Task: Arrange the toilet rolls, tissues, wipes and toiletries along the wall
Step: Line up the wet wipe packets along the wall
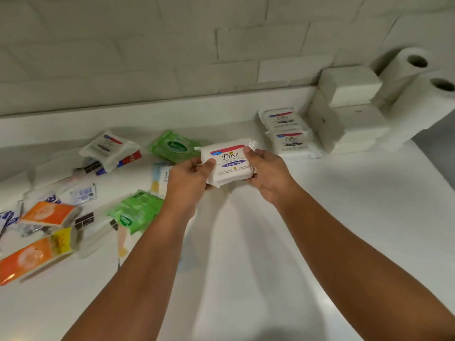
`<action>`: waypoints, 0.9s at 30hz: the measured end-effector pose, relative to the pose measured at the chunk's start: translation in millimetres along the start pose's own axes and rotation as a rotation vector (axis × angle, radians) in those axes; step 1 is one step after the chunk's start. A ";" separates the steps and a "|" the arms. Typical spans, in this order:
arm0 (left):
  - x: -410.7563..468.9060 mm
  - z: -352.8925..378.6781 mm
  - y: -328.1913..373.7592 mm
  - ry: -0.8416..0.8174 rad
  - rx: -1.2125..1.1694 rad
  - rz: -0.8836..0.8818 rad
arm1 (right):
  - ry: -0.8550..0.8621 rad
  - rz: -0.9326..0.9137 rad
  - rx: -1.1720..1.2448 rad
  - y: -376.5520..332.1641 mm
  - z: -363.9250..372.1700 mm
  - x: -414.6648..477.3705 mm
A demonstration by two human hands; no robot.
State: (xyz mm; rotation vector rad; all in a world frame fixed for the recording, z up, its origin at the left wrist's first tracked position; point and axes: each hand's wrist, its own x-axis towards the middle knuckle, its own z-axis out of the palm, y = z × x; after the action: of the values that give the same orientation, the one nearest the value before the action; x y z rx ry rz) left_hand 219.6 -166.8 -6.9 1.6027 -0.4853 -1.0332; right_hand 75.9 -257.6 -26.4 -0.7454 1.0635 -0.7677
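While aloft, Dove pack (230,166) over counter (344,217)

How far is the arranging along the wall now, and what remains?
Done: the paper rolls, white tissue stacks and two Dove packs sit grouped at the right by the wall. In hand: the left hand and right hand hold a third Dove pack. Left: a fourth Dove pack, green wipes packs, orange packs and other small items lie scattered at the left.

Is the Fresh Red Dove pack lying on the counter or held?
Held: the left hand and right hand grip the Dove pack by its ends, above the counter.
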 end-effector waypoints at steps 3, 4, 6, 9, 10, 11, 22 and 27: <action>3.9 40.3 -5.8 0.005 -0.028 0.009 | 0.011 -0.029 -0.035 -14.8 -38.2 4.8; 6.5 51.1 -7.6 0.001 -0.032 0.017 | 0.032 -0.046 -0.061 -19.4 -47.7 8.0; 12.0 78.7 -9.0 -0.008 -0.062 0.020 | 0.097 -0.097 -0.128 -29.9 -68.7 18.2; 25.0 111.8 -9.9 -0.008 -0.086 0.017 | 0.205 -0.223 -0.349 -45.9 -90.8 38.0; 30.9 121.7 -9.7 -0.009 -0.084 0.020 | 0.222 -0.266 -0.435 -52.8 -95.6 43.4; 38.3 131.0 -9.2 -0.010 -0.084 0.024 | 0.229 -0.301 -0.506 -59.7 -99.6 50.4; 125.6 196.9 19.7 -0.013 0.078 0.072 | 0.347 -0.401 -1.075 -111.1 -114.9 107.1; 144.2 212.4 19.7 -0.002 0.166 0.124 | 0.289 -0.434 -1.226 -114.4 -122.3 118.3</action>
State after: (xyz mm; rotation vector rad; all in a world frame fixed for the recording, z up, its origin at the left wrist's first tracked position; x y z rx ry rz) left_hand 126.3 -404.1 -42.2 1.6943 -0.6783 -0.9208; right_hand -25.3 -436.0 -24.2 -1.9941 1.6573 -0.5221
